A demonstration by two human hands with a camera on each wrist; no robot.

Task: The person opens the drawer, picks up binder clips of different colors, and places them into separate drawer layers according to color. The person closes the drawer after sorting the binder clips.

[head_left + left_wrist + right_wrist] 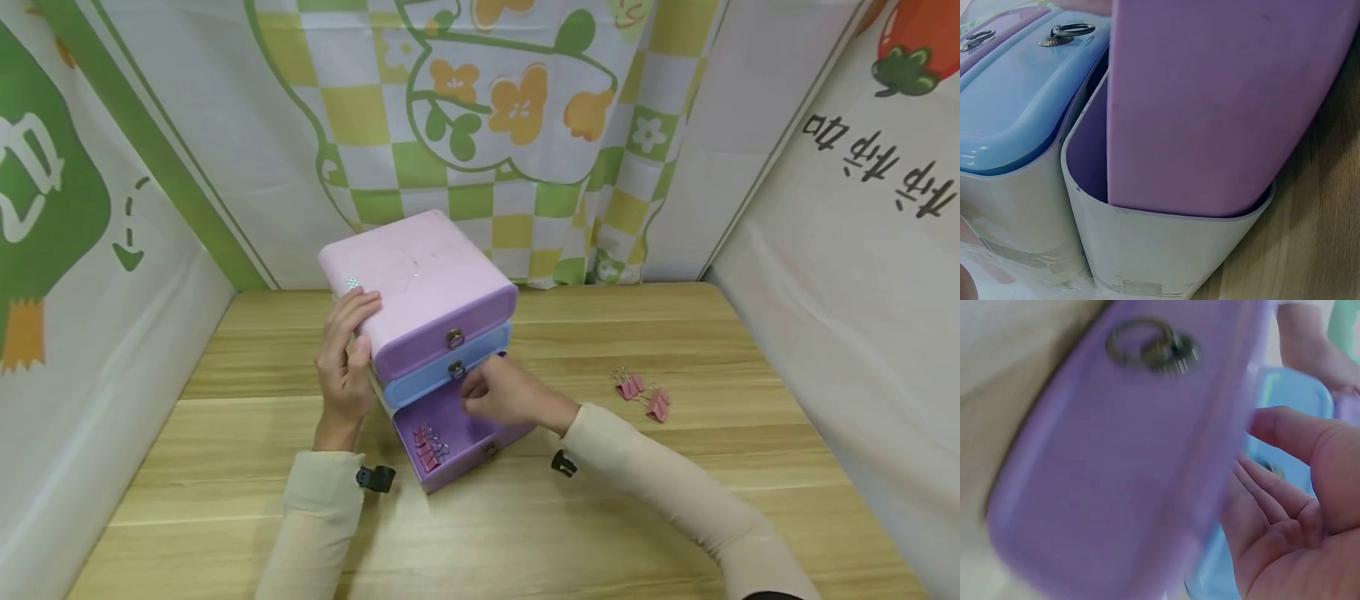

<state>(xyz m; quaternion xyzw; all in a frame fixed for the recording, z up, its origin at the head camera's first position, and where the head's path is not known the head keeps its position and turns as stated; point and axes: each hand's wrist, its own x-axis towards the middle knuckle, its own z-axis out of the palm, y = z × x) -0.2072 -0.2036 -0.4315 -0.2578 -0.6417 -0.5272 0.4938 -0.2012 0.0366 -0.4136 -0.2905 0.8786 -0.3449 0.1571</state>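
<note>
A small pink-topped drawer cabinet (420,267) stands at the middle of the table. Its bottom purple drawer (457,472) is pulled out, and several pink binder clips (429,450) lie in its left front corner. My left hand (345,354) rests against the cabinet's left side, fingers over the top edge. The right hand (506,392) reaches down into the drawer. In the right wrist view its thumb and fingers (1285,434) dip behind the drawer front; the fingertips are hidden, so I cannot tell whether they hold anything.
Pink binder clips (630,386) lie on the wooden table (675,500) to the right of the cabinet. The closed blue drawer (450,367) sits above the pulled-out one. Printed cloth (517,167) hangs behind the table, with light-coloured walls on both sides.
</note>
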